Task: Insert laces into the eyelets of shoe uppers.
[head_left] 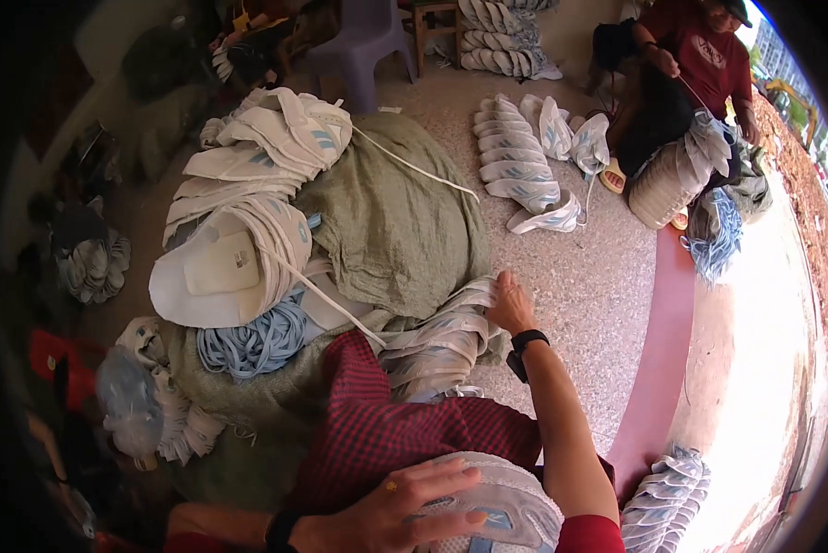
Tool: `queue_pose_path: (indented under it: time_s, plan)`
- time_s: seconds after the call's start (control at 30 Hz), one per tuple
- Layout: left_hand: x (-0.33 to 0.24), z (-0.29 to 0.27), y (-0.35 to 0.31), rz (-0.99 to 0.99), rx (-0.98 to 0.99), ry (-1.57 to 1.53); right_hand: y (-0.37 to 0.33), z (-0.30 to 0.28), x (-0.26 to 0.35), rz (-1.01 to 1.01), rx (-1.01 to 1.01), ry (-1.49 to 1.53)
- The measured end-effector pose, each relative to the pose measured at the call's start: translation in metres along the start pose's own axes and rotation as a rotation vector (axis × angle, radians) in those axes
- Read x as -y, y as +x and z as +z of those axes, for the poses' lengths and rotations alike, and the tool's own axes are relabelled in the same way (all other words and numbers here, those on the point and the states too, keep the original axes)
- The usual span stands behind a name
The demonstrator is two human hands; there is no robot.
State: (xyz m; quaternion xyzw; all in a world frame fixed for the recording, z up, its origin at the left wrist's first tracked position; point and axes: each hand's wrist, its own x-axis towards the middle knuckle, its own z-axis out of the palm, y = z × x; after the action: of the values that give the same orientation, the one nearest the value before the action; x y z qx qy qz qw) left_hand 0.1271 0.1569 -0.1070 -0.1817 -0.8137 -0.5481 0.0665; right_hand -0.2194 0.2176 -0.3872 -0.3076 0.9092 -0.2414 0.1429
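My left hand point(414, 507) lies across a white mesh shoe upper point(515, 502) with light blue marks in my lap. Its fingers are spread apart over the mesh, and one wears a ring. Out in front, my right hand point(511, 304) has its fingers closed at the far end of a nested stack of white shoe uppers point(441, 336), seemingly on an edge of the last one. The fingertips are partly hidden there. A checked red and dark cloth point(386, 438) covers my lap between the stack and the upper.
A grey-green sack point(405, 212) carries more stacked uppers point(248, 166), a bundle of blue laces point(252, 336) and a trailing white lace point(414, 166). Further uppers point(515, 161) lie on the speckled floor. Another person point(699, 64) sits at the far right with a stack. A purple chair point(358, 51) stands behind.
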Motion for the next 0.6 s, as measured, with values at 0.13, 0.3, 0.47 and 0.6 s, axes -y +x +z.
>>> queue_pose_path:
  time_s: [0.13, 0.3, 0.47, 0.6]
  plan:
    - [0.000, 0.000, 0.001, 0.005, -0.002, -0.009, -0.008, 0.014, 0.001, 0.034, -0.188, -0.149]
    - [0.008, -0.003, -0.001, 0.031, -0.016, -0.032, -0.018, 0.003, 0.007, 0.081, -0.358, -0.247]
    - [0.005, -0.006, -0.001, 0.044, -0.024, -0.024, -0.024, -0.042, 0.017, -0.139, -0.454, -0.446]
    - [0.009, -0.008, -0.001, 0.022, 0.031, -0.033, -0.033, -0.116, -0.001, 0.095, -0.594, -0.374]
